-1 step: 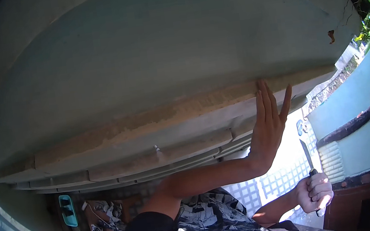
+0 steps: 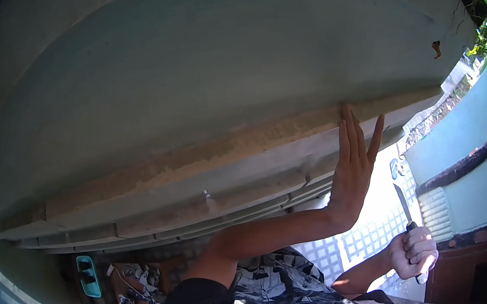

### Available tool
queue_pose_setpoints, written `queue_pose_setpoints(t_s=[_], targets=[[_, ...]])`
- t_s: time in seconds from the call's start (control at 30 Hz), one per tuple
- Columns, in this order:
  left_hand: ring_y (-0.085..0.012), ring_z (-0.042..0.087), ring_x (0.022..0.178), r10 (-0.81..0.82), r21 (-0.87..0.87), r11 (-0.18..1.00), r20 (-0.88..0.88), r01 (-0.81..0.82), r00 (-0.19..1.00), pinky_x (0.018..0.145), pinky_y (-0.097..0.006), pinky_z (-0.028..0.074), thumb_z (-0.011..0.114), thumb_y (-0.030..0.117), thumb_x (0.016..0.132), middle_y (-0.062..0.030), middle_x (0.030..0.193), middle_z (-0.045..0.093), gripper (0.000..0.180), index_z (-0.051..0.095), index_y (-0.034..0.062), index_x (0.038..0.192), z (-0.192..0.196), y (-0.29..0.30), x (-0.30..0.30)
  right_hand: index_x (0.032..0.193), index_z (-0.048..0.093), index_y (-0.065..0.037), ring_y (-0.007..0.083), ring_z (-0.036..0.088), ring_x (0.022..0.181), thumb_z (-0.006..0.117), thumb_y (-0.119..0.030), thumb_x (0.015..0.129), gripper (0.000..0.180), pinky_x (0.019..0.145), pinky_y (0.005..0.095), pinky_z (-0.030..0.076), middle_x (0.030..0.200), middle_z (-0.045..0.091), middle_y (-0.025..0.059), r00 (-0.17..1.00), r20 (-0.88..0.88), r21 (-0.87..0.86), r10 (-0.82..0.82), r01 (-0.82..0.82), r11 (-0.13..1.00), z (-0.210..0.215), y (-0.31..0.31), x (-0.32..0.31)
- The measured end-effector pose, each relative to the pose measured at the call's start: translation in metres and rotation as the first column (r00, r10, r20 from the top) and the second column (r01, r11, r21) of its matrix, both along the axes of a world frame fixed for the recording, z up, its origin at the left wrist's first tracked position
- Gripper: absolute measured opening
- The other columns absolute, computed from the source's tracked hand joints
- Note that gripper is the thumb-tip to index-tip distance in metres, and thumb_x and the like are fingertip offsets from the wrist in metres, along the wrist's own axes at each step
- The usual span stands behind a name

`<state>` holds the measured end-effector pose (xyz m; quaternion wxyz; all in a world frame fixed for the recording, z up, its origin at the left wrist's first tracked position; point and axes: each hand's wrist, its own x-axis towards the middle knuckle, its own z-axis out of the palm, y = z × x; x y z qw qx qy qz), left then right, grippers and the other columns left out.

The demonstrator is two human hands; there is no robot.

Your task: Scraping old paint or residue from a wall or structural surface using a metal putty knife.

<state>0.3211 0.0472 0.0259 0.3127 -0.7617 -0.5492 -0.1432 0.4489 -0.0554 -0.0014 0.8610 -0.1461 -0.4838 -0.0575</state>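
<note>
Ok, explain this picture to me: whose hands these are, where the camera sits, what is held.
There is no machine here. A person wears a wide fisheye camera on the head, so straight edges look bent. The left hand is open and flat against a pale teal painted overhang, at a strip of bare plaster. The right hand grips a knife, blade pointing up. Their patterned shirt shows below.

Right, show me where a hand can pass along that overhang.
Free: the smooth teal ceiling above the scraped strip, and that strip left of the left hand. Crowded: lower right, where the right hand grips a knife beside the low wall.
</note>
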Motion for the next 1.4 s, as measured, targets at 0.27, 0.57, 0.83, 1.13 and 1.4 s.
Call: queue_pose_setpoints(t_s=[0.27,0.57,0.83,1.13,1.4], targets=[[-0.0376,0.017,0.149,-0.119,-0.101,0.989,-0.133,0.106,0.984,0.122,-0.053,0.012,0.053,0.044,0.091,-0.0242,0.157,0.026,0.082,0.014,0.0177,0.158,-0.097,-0.011,-0.022,0.056,0.038,-0.012,0.009,0.036,0.036,0.051,-0.006,0.084,0.032,0.037,0.0223,0.029,0.046,0.036,-0.0021,0.948,0.216,0.019,0.234,-0.244,0.97,0.001,0.017,-0.009],[-0.0281,0.022,0.149,-0.556,-0.432,0.632,0.325,0.643,0.765,0.118,-0.044,0.025,0.063,0.022,0.084,-0.0173,0.159,0.026,0.081,0.025,0.0088,0.154,-0.245,-0.038,-0.088,0.065,0.049,-0.008,0.0095,0.044,0.037,0.072,-0.02,0.089,0.036,0.036,0.0227,0.035,0.05,0.049,-0.0015,0.792,0.475,-0.236,0.383,-0.305,0.923,0.023,0.045,-0.058],[-0.0279,0.055,0.118,-0.251,-0.025,0.916,0.745,0.401,0.619,0.098,-0.043,0.042,0.062,0.011,0.081,-0.0114,0.12,0.064,0.045,0.062,0.0079,0.125,-0.252,-0.085,-0.202,0.069,0.057,-0.004,0.0165,0.052,0.05,0.083,-0.057,0.056,0.06,0.043,0.0266,0.036,0.063,0.053,0.0021,0.588,0.511,-0.426,0.628,-0.461,0.778,0.039,0.054,-0.1],[-0.0334,0.059,0.115,-0.11,0.205,0.978,0.637,-0.03,0.763,0.093,-0.046,0.047,0.061,0.006,0.077,-0.0101,0.123,0.062,0.042,0.065,0.0116,0.119,-0.237,-0.109,-0.286,0.067,0.049,-0.003,0.0178,0.048,0.039,0.067,-0.001,0.085,0.026,0.038,0.0292,0.042,0.053,0.05,0.004,0.494,0.599,-0.077,0.63,-0.747,0.66,0.094,0.053,-0.157],[-0.0284,0.058,0.116,-0.159,0.221,0.975,0.629,0.021,0.761,0.097,-0.044,0.041,0.061,0.014,0.079,-0.0042,0.118,0.064,0.037,0.066,0.0139,0.116,-0.272,-0.099,-0.315,0.104,0.049,-0.003,0.0109,0.039,0.037,0.053,-0.003,0.09,0.014,0.034,0.0257,0.032,0.05,0.045,0.0008,0.616,0.499,-0.028,0.61,-0.691,0.722,0.09,0.057,-0.187]])
